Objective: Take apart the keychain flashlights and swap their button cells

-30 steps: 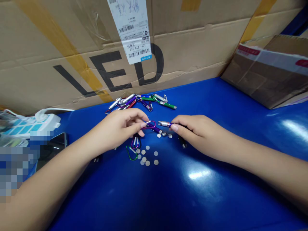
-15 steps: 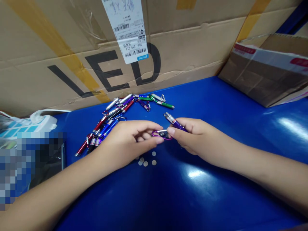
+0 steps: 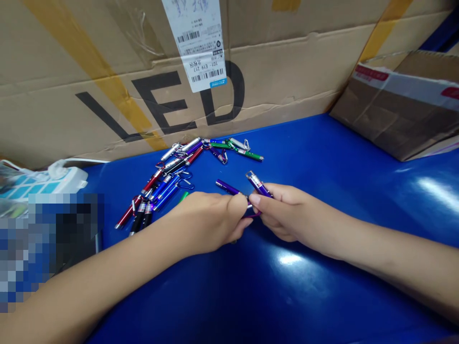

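My right hand (image 3: 283, 208) is closed around a purple keychain flashlight (image 3: 255, 180), whose silver, labelled end points up and away. Close against its fingertips, my left hand (image 3: 218, 217) is closed on a second slim purple tube (image 3: 226, 187), which sticks out past the thumb toward the far left. A purple carabiner (image 3: 255, 214) shows between the two hands. I cannot tell which tube it is fastened to. My left hand covers the spot where small round discs lay on the table.
Beyond my left hand lies a pile of coloured keychain flashlights (image 3: 168, 184) with carabiners. A large cardboard box (image 3: 272, 91) stands along the back of the blue table (image 3: 287, 296). An open carton (image 3: 390, 110) is at right, a white power strip (image 3: 73, 180) at left.
My left hand has moved right and turned over, closing in by the right hand. A second purple tube now shows above its thumb. The small discs have gone out of sight behind it.
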A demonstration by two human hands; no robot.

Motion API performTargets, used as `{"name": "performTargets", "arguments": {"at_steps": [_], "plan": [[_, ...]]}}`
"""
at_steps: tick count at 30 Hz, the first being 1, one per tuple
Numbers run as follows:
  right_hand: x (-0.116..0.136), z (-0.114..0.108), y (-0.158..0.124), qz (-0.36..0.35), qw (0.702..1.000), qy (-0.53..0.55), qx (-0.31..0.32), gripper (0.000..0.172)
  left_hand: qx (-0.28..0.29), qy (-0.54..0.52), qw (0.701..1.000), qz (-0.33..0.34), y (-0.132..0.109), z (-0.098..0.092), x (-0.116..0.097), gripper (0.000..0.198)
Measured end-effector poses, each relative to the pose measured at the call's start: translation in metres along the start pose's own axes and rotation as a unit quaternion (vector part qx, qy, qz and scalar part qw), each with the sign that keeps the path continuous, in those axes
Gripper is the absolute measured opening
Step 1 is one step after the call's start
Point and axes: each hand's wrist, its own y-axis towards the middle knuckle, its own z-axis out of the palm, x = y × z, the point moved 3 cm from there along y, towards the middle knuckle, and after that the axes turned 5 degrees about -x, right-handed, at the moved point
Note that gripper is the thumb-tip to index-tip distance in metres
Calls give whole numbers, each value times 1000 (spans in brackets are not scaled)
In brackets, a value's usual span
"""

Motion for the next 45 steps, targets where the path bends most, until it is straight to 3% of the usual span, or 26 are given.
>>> {"name": "performTargets", "arguments": {"at_steps": [7, 15, 19, 26, 29, 36, 42, 45], "plan": [[11, -11, 3, -65, 993, -95, 33, 31, 35, 10, 999, -5, 1, -1, -1, 26], [14, -11, -1, 30, 994, -27, 105, 30, 14, 30, 999, 18, 2, -4, 4, 26], [14, -6, -5, 13, 994, 7, 104, 21, 24, 28, 999, 21, 0, -6, 4, 28], [14, -8, -3, 5, 993, 35, 111, 23, 4, -16, 1000, 5, -3, -6, 2, 25], [14, -8, -2, 17, 990, 42, 130, 25, 19, -54, 998, 3, -1, -7, 1, 26], [9, -6, -2, 31, 993, 51, 100, 22, 50, -107, 993, -24, 0, -7, 0, 23], [10, -7, 1, 36, 994, 21, 102, 22, 30, -92, 995, -11, -1, -4, 1, 24], [16, -17, 2, 8, 993, -69, 95, 25, 6, -88, 996, 6, -1, -6, 3, 25]]}}
